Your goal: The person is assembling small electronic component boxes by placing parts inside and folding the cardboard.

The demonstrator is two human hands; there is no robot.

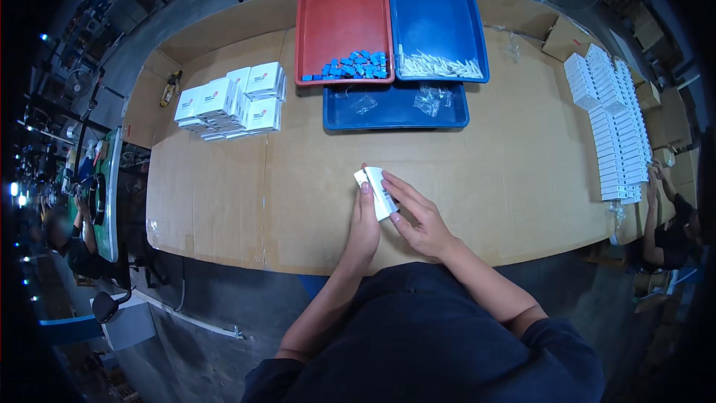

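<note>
Over the near middle of the cardboard-covered table, both my hands are closed on a small white box (381, 198). My left hand (363, 225) grips its left side with the thumb up along the edge. My right hand (421, 225) holds the right side, fingers over the top and thumb near the lower corner. The box is tilted, and a narrow white piece or flap shows at its upper left; I cannot tell which. Fingers hide part of the box.
Ahead stand a red tray (343, 19) with blue pieces (350, 67), a blue tray (436, 19) with white sticks (440, 67), and a lower blue tray (395, 121) with clear plastic. White boxes (216, 101) are stacked left, more (619, 142) right, near another person's hand (657, 173).
</note>
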